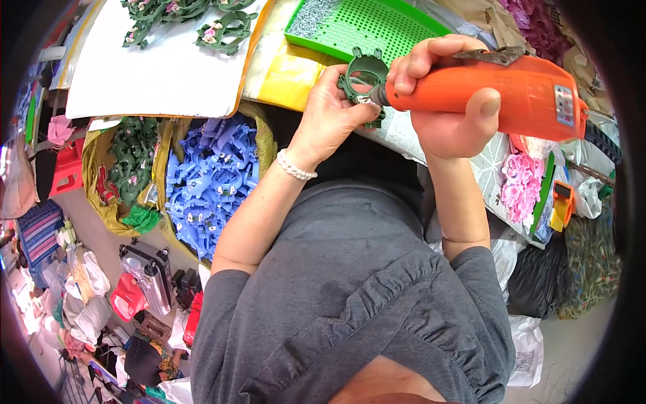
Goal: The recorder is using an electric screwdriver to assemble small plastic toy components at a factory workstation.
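Orange power driver [508, 101], right hand [449, 124]; tip [381, 95] at green part [369, 62], left hand [332, 116].

Clock from view centre. 8 o'clock: silver suitcase [149, 279] upright on the floor [145, 244]; red bag [126, 297] just beside it. 9 o'clock, far edge: striped blue bag [39, 230]. 3 o'clock: heaped pink pieces [521, 187]. 4 o'clock: black plastic bag [538, 281], above white printed bag [527, 350].

partial views, several things hiding.
left hand [331, 114] is covering part of the green ring [369, 64]; green pieces [165, 9] are running off the top edge; grey bits [311, 19] are blurring together.
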